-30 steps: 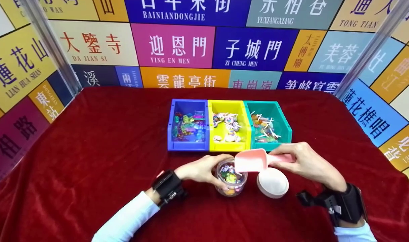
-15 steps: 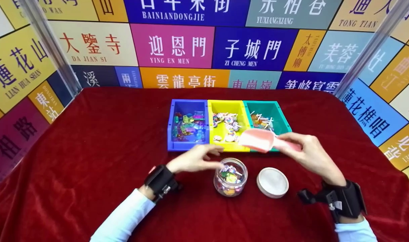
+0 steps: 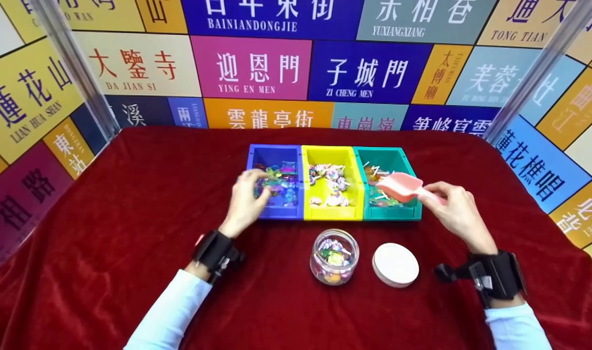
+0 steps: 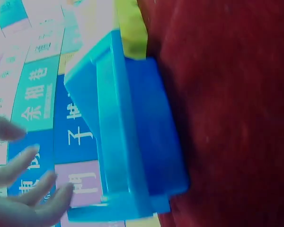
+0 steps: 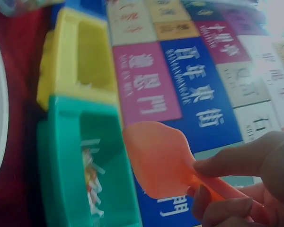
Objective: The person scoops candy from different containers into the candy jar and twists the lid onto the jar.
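The right hand [image 3: 454, 214] pinched the pink plastic scoop [image 3: 399, 187] above the teal bin [image 3: 406, 167], right of centre; sweets could spill on tilting. The left hand [image 3: 247, 201], fingers loose, hovered at the blue bin [image 3: 251, 160].

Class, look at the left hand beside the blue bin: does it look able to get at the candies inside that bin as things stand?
Probably yes. The left hand hovers open at the blue bin, which has no cover, and nothing lies between its fingers and the candies inside.
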The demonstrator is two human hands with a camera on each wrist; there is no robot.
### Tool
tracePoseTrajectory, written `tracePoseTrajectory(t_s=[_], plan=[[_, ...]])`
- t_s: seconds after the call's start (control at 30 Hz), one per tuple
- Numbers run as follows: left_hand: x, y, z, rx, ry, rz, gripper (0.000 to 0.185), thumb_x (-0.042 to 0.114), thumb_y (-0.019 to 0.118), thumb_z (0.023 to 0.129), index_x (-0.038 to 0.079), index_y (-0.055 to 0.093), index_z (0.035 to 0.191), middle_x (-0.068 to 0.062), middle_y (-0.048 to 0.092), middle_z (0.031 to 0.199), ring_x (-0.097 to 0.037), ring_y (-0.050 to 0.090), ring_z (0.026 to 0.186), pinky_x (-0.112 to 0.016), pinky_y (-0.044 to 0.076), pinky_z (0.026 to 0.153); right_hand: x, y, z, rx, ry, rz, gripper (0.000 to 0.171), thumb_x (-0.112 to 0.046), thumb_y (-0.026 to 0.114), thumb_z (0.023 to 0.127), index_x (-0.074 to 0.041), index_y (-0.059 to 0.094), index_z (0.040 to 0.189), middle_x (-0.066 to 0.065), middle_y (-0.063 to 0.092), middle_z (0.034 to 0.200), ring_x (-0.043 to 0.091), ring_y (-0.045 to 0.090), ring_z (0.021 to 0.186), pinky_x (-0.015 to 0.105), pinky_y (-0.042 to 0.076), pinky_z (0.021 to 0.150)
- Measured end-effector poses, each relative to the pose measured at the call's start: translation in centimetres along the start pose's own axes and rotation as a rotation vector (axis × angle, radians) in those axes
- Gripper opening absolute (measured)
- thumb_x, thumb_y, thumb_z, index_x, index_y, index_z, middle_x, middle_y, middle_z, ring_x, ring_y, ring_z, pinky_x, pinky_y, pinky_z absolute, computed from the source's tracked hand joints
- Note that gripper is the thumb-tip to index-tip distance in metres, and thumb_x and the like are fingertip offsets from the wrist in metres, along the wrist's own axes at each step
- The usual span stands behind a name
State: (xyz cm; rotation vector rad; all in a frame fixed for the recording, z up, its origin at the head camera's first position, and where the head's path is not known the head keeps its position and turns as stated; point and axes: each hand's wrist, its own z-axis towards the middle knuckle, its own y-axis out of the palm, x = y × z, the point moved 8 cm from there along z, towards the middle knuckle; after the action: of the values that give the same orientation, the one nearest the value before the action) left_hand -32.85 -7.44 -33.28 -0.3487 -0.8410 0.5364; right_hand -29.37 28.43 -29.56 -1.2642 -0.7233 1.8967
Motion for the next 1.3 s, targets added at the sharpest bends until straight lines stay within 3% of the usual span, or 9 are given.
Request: tracePoseTrajectory(t_s=[0.1,0.2,0.27,0.37,0.5,0.8,0.97,1.1,1.3], plan=[[-0.4,-0.9,0.1,0.071,-0.021,0.048,0.026,-0.001,0.058,0.075,-0.005,0.059,0.101,-0.024,0.050,0.111,-0.035,0.042,0.108,-0.042,0.033,0.096,0.3,0.5,0.9,-0.042,0.003,-0.062,0.029,-0.019,0.060,0.084,0.006,0.063,0.098,0.022,0.063,0.088,0.031,0.053,0.077,0.035,0.041,0.066],[-1.0,-1.0,0.3,0.059,-0.064,0.097,0.035,-0.002,0.058,0.075,-0.008,0.053,0.110,-0.029,0.043,0.117,-0.040,0.036,0.112,-0.045,0.031,0.097,0.0,1.0,1.9,-0.076,-0.023,-0.138,0.025,-0.014,0.058,0.082,0.007,0.064,0.095,0.022,0.063,0.085,0.033,0.053,0.073,0.038,0.041,0.062],[-1.9,-0.6,0.2,0.000,-0.129,0.130,0.043,-0.002,0.057,0.077,-0.010,0.047,0.118,-0.032,0.039,0.121,-0.043,0.034,0.114,-0.047,0.030,0.099,-0.1,1.4,2.4,-0.095,-0.030,-0.186,0.024,-0.011,0.057,0.081,0.008,0.065,0.093,0.024,0.063,0.084,0.035,0.054,0.069,0.041,0.043,0.058],[-3.4,0.6,-0.2,-0.160,-0.250,0.152,0.053,-0.002,0.050,0.081,-0.012,0.031,0.130,-0.035,0.035,0.126,-0.044,0.034,0.118,-0.047,0.027,0.102,-0.2,1.9,2.9,-0.124,-0.022,-0.248,0.023,-0.009,0.055,0.080,0.006,0.066,0.093,0.026,0.063,0.085,0.039,0.055,0.067,0.046,0.045,0.053],[-4.6,1.8,-1.0,-0.326,-0.347,0.144,0.063,-0.005,0.042,0.082,-0.013,0.012,0.136,-0.033,0.039,0.126,-0.041,0.041,0.114,-0.044,0.031,0.100,-0.5,2.3,3.2,-0.146,-0.023,-0.316,0.022,-0.004,0.053,0.079,0.003,0.067,0.093,0.026,0.062,0.086,0.041,0.055,0.066,0.050,0.045,0.051],[-4.8,1.7,-0.9,-0.343,-0.346,0.134,0.070,-0.009,0.043,0.076,-0.012,0.009,0.137,-0.032,0.048,0.116,-0.039,0.050,0.101,-0.045,0.040,0.091,-3.5,3.3,3.2,-0.003,-0.266,-0.548,0.018,0.005,0.050,0.076,0.001,0.064,0.066,0.019,0.052,0.063,0.040,0.050,0.055,0.051,0.042,0.044],[-4.7,1.5,-0.9,-0.341,-0.340,0.133,0.072,-0.009,0.044,0.075,-0.011,0.009,0.137,-0.030,0.052,0.109,-0.038,0.051,0.097,-0.044,0.041,0.089,-4.2,4.7,3.1,0.028,-0.368,-0.619,0.015,-0.001,0.058,0.078,0.003,0.065,0.066,0.016,0.050,0.062,0.034,0.048,0.056,0.047,0.043,0.043],[-4.6,1.4,-0.9,-0.329,-0.332,0.138,0.071,-0.010,0.045,0.075,-0.011,0.010,0.137,-0.029,0.053,0.107,-0.038,0.052,0.095,-0.045,0.042,0.086,-4.3,5.5,3.0,0.080,-0.470,-0.691,0.011,0.004,0.055,0.077,0.005,0.064,0.069,0.017,0.050,0.067,0.034,0.047,0.061,0.046,0.043,0.040],[-4.6,1.5,-0.8,-0.327,-0.330,0.123,0.068,-0.010,0.042,0.077,-0.012,0.010,0.137,-0.032,0.049,0.115,-0.040,0.051,0.100,-0.045,0.042,0.089,-3.1,5.9,3.2,0.055,-0.459,-0.701,0.010,0.007,0.053,0.074,0.004,0.061,0.069,0.018,0.052,0.069,0.034,0.047,0.063,0.047,0.044,0.041]])
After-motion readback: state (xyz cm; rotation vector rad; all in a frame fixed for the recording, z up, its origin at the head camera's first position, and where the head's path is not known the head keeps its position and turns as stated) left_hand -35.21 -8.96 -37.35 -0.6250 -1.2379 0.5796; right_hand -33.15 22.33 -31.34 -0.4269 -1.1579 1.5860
